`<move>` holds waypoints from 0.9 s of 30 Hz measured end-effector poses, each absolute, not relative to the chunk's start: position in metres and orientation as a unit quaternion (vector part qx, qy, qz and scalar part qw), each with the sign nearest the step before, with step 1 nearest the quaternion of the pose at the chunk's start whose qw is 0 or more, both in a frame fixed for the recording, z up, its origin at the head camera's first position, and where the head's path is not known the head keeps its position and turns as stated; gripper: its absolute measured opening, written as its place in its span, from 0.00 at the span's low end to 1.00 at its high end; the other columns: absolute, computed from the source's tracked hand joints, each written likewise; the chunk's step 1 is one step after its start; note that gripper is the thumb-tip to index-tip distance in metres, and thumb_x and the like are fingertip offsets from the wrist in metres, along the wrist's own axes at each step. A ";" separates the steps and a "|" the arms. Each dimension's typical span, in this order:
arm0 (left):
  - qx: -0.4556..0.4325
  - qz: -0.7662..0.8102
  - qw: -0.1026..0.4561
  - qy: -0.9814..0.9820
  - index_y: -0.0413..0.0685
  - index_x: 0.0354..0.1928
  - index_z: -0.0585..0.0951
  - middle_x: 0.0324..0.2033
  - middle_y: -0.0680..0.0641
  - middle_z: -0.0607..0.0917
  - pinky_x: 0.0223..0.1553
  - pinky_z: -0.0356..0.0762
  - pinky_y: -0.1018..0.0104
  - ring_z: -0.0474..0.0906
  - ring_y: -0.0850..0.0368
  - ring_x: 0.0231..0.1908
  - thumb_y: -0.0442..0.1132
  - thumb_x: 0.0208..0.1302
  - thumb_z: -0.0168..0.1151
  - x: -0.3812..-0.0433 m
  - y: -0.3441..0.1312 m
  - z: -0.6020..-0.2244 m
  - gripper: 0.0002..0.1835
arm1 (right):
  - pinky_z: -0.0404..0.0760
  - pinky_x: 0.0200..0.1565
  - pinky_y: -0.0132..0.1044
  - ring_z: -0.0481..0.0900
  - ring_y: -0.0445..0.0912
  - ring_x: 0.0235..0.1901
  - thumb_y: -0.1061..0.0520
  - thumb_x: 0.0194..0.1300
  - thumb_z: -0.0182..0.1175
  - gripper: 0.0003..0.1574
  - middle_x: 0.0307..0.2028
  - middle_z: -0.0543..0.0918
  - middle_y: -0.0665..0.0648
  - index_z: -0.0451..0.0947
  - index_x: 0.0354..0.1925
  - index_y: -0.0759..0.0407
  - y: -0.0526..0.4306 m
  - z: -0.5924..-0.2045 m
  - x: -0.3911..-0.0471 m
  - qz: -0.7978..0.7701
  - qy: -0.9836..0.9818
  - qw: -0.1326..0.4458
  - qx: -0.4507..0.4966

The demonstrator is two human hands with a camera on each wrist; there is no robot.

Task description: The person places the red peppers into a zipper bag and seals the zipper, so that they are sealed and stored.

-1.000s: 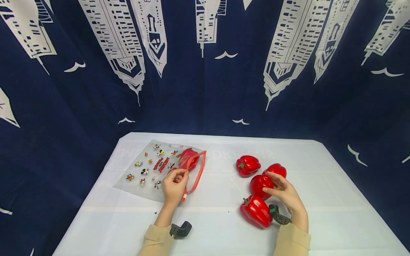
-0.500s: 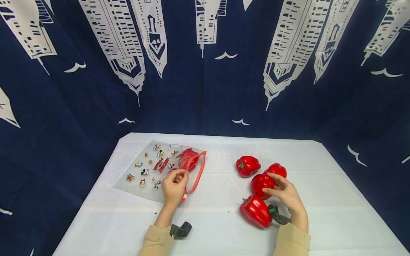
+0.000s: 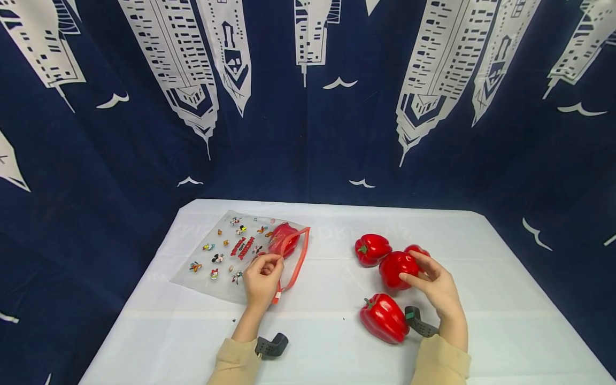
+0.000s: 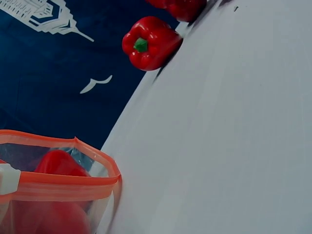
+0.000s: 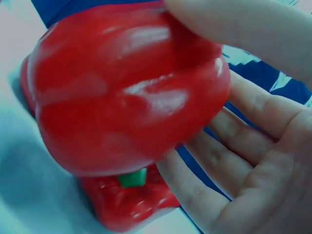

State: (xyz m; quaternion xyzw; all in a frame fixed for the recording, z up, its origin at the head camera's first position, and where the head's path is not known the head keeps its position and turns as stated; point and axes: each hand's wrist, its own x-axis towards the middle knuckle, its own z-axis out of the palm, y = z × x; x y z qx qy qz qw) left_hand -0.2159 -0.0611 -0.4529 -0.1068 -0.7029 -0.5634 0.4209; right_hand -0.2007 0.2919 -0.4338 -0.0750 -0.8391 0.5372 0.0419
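My left hand (image 3: 261,280) pinches the red-orange zip edge of a clear printed zip bag (image 3: 207,272). Inside the bag lies a red bell pepper (image 3: 283,239); a second bit of red shows by my fingers. In the left wrist view, the bag's mouth (image 4: 68,179) gapes around red peppers. My right hand (image 3: 439,289) grips another red bell pepper (image 3: 397,270) between thumb and fingers, lifted off the table. The right wrist view shows this held pepper (image 5: 131,92) close up, with a green-stemmed one (image 5: 134,204) partly behind it.
Around the right hand lie more red bell peppers: one behind to the left (image 3: 372,249), one mostly hidden behind the held pepper (image 3: 417,249), one nearer me (image 3: 385,319). A white cloth covers the table (image 3: 327,342). A dark blue patterned curtain (image 3: 308,144) hangs behind.
My right hand has raised the gripped bell pepper away from the nearest pepper, slightly up and right. My left hand and the bag stay where they were.
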 end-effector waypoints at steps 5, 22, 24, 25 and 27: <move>-0.110 -0.562 0.423 -0.702 0.30 0.26 0.81 0.15 0.40 0.76 0.19 0.67 0.76 0.69 0.50 0.16 0.17 0.44 0.65 -0.216 -0.060 -0.452 0.07 | 0.77 0.46 0.34 0.63 0.58 0.62 0.44 0.56 0.66 0.46 0.65 0.64 0.61 0.60 0.68 0.54 0.287 -0.417 -0.194 0.548 -0.830 0.072 -0.082; -0.109 -0.562 0.423 -0.702 0.30 0.26 0.82 0.15 0.40 0.76 0.19 0.67 0.75 0.69 0.49 0.16 0.16 0.44 0.65 -0.214 -0.060 -0.451 0.07 | 0.78 0.40 0.29 0.70 0.53 0.56 0.48 0.55 0.68 0.43 0.63 0.68 0.59 0.65 0.66 0.54 0.243 -0.384 -0.192 0.612 -0.779 0.116 -0.074; -0.111 -0.563 0.423 -0.701 0.29 0.26 0.81 0.15 0.40 0.76 0.19 0.67 0.75 0.69 0.49 0.16 0.16 0.44 0.65 -0.214 -0.060 -0.451 0.07 | 0.79 0.40 0.30 0.71 0.54 0.56 0.48 0.55 0.68 0.43 0.63 0.68 0.59 0.64 0.66 0.54 0.239 -0.383 -0.192 0.613 -0.779 0.113 -0.066; -0.112 -0.563 0.424 -0.700 0.29 0.27 0.81 0.15 0.40 0.76 0.19 0.67 0.75 0.69 0.50 0.16 0.16 0.44 0.65 -0.214 -0.060 -0.451 0.07 | 0.79 0.40 0.31 0.71 0.55 0.56 0.48 0.55 0.68 0.43 0.63 0.68 0.59 0.64 0.66 0.54 0.237 -0.382 -0.192 0.612 -0.780 0.111 -0.062; -0.114 -0.563 0.425 -0.700 0.29 0.27 0.81 0.15 0.39 0.76 0.19 0.67 0.74 0.69 0.50 0.16 0.16 0.44 0.65 -0.214 -0.060 -0.451 0.07 | 0.79 0.41 0.31 0.71 0.56 0.57 0.48 0.54 0.69 0.44 0.63 0.68 0.59 0.65 0.66 0.54 0.233 -0.382 -0.193 0.609 -0.784 0.107 -0.055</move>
